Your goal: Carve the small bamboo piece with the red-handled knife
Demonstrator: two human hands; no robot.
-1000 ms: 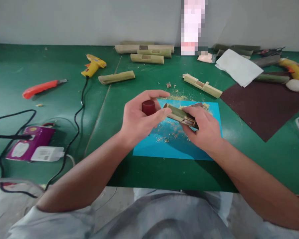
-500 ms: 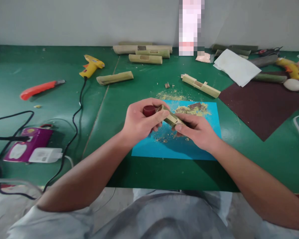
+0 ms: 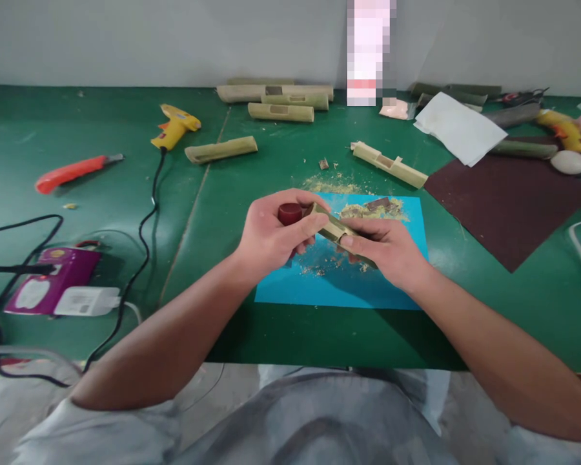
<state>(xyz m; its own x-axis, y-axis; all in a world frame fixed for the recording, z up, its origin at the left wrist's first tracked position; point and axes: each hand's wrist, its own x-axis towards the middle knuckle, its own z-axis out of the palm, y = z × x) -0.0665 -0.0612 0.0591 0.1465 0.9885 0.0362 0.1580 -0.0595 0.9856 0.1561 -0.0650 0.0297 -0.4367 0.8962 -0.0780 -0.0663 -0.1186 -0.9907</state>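
Both hands grip one short bamboo tube (image 3: 335,228) with a cut-out in its side, tilted down to the right above a blue sheet (image 3: 290,294). My left hand (image 3: 277,229) is closed round its upper left end and also has a dark red, round-ended handle (image 3: 290,214) in its palm; the rest of that tool is hidden. Closed on the lower right end is my right hand (image 3: 380,247), its thumb at the cut-out. Bamboo shavings (image 3: 351,212) and a small brown piece of sandpaper (image 3: 376,203) lie on the sheet behind the tube.
Left on the green table are a yellow glue gun (image 3: 170,128) with its cord, a red-handled knife (image 3: 77,171) and a purple power strip (image 3: 53,278). Cut bamboo pieces (image 3: 281,113) lie at the back. At right are brown sandpaper (image 3: 503,213) and white paper (image 3: 459,129).
My right thumb has shifted slightly left and up along the bamboo tube, and more of the tube's right end shows under the hand. My left hand keeps its hold.
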